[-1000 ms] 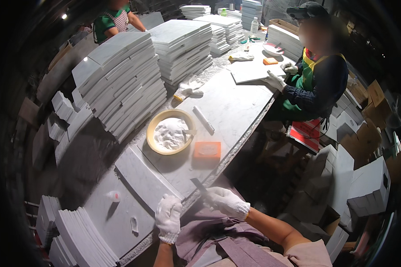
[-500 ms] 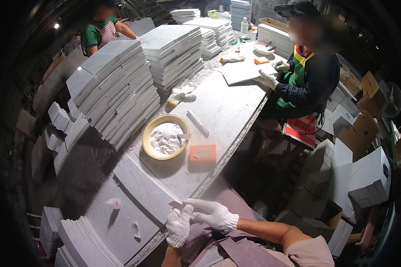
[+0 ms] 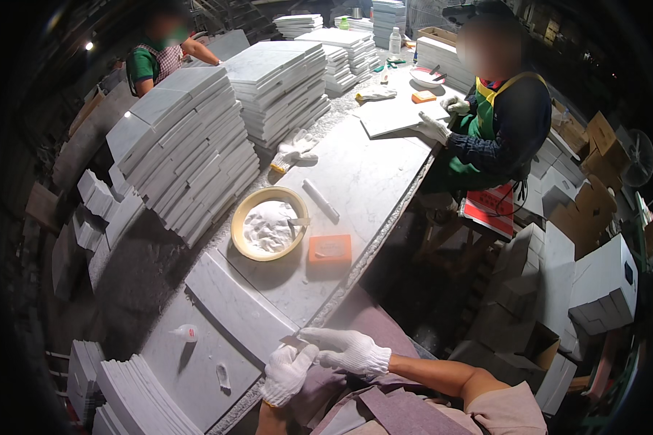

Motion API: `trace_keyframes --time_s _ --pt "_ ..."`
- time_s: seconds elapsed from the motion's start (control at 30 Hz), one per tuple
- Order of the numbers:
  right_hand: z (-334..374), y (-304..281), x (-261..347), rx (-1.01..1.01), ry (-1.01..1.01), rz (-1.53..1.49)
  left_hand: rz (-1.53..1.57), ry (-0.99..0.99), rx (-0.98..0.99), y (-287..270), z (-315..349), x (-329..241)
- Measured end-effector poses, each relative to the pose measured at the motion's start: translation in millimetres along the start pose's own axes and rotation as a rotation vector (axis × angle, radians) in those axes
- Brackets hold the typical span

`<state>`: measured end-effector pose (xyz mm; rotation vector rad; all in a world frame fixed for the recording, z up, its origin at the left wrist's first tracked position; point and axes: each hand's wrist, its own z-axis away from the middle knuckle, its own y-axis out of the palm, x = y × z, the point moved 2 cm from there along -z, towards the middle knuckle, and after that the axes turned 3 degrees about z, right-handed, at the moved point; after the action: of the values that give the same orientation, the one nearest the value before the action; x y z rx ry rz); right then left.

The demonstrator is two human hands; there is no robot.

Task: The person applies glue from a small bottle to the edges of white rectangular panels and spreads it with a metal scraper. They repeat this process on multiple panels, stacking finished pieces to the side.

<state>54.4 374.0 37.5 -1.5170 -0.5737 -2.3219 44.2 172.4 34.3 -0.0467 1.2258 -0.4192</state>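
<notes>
My left hand (image 3: 287,374), in a white knitted glove, is closed around a small flat scraper blade (image 3: 290,339); the blade sticks out above its fingers. My right hand (image 3: 352,351), gloved likewise, has its fingers stretched out to the left, their tips beside the blade; its thumb is hidden. Both hands are at the near corner of a long white marble tile (image 3: 239,297) that lies at the table's front edge. A yellowish bowl (image 3: 236,245) of white powder or paste, with a small spatula (image 3: 299,221) in it, stands beyond the tile.
An orange block (image 3: 330,249) and a white stick (image 3: 321,200) lie near the bowl. A small bottle (image 3: 186,333) is at left. Tall tile stacks (image 3: 189,145) line the far left. A co-worker (image 3: 497,116) handles a slab (image 3: 395,117); another person (image 3: 156,58) stands behind the stacks.
My left hand has shifted slightly left and down, with its wrist turned a little. The blade's angle has changed slightly. My right hand has barely moved.
</notes>
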Motion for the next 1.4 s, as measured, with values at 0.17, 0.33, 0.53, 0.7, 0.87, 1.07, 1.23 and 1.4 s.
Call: trace_keyframes --time_s 0.17,0.33,0.53,0.7,0.87,1.07,1.23,1.4 --pt "-0.2 -1.8 0.7 -0.025 -0.073 0.074 -0.226 -0.113 0.031 -6.6 8.2 -13.0" --pt "2.2 -7.7 3.3 -0.004 -0.041 0.177 -0.250 -0.124 0.051 -7.1 9.4 -25.2" --pt "0.5 -14.8 11.9 -0.054 -0.162 0.293 -0.366 -0.069 0.083 -8.4 6.7 -13.5" --pt "4.4 -45.1 13.7 -0.261 0.016 0.062 0.064 -0.028 -0.016 -17.8 7.6 5.9" --pt "1.1 -55.8 13.9 -0.258 0.004 -0.201 0.354 0.009 0.018 -12.3 8.4 10.6" --pt "-0.4 -38.5 10.2 -0.216 -0.013 -0.373 0.319 -0.218 0.069 28.5 7.6 2.5" --pt "1.1 -28.3 15.3 -0.261 -0.041 -0.363 0.354 -0.014 0.063 45.0 -0.4 10.1" --pt "1.8 -23.6 12.0 -0.317 -0.028 -0.330 0.493 0.053 -0.027 48.1 -2.7 22.3"
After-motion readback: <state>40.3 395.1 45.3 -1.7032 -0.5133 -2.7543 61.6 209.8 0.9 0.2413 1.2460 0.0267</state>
